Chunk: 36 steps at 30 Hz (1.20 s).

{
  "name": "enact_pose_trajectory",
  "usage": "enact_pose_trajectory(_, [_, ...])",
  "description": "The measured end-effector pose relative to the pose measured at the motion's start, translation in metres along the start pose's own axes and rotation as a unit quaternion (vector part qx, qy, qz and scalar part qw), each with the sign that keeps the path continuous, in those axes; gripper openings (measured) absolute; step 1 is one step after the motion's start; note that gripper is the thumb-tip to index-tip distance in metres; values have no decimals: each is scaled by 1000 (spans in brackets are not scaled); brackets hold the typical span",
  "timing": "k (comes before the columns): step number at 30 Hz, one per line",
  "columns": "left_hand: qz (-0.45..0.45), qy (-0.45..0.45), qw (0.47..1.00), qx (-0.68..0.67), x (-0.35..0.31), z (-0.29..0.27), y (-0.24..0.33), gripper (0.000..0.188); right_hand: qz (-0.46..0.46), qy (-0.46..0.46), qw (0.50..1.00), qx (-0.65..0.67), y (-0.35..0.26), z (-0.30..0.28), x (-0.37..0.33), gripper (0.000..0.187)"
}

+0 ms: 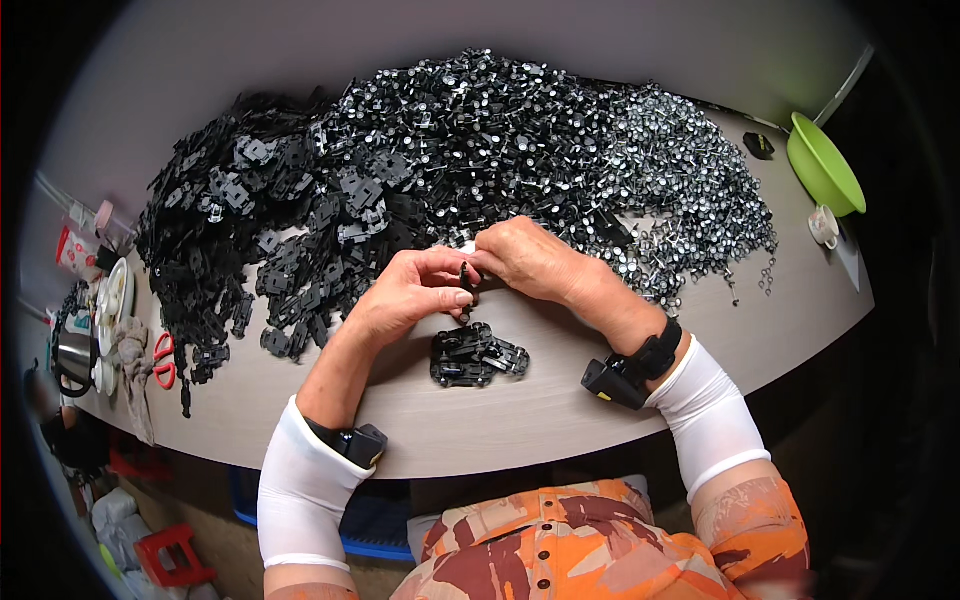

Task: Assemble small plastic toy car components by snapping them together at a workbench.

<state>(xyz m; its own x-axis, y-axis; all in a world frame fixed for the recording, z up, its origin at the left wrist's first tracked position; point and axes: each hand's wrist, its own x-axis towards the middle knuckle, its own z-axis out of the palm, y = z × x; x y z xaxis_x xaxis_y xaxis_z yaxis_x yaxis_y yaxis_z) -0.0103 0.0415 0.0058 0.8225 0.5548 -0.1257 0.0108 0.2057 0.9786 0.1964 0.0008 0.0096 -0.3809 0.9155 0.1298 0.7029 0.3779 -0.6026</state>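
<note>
My left hand (pixel 400 298) pinches a small black plastic part, apparently a toy car chassis (pixel 465 313), between thumb and fingers above the table. My right hand (pixel 540 260) meets it from the right, its fingertips bent together at the part's far end; whatever they grip is hidden behind the fingers. Just below the hands lies a small cluster of black toy car chassis with wheels (pixel 465 362). Beyond the hands rises a heap of small black wheels with silver hubs (pixel 480 150). Loose flat black chassis plates (pixel 300 280) spread nearest my left hand.
Silvery wheel-and-axle pieces (pixel 680 160) spread at the right of the heap. Farther right stand a green basin (pixel 825 165) and a white cup (pixel 823 228). On the left are red-handled scissors (pixel 164 360), a cloth (pixel 133 370) and a metal kettle (pixel 76 360).
</note>
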Motion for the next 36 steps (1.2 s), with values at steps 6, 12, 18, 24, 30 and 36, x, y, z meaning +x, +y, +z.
enact_pose_trajectory(6, [-14,21,999,27,-5,-1,12,25,15,132,991,32,1,5,2,15])
enact_pose_trajectory(12, [-8,40,998,-56,-4,-10,7,35,-3,151,988,3,1,-9,-4,7])
enact_pose_trajectory(18, [26,76,995,-51,-5,-7,12,27,-6,191,980,-56,5,-19,-6,7])
enact_pose_trajectory(24, [44,78,992,-86,-1,-10,8,26,-6,-6,994,-111,-9,-12,-8,22])
enact_pose_trajectory(30, [95,70,988,-104,0,-8,3,31,-60,169,981,78,-11,-17,-4,12])
enact_pose_trajectory(36, [133,98,977,-132,0,1,1,43,-17,220,862,456,-24,4,1,9])
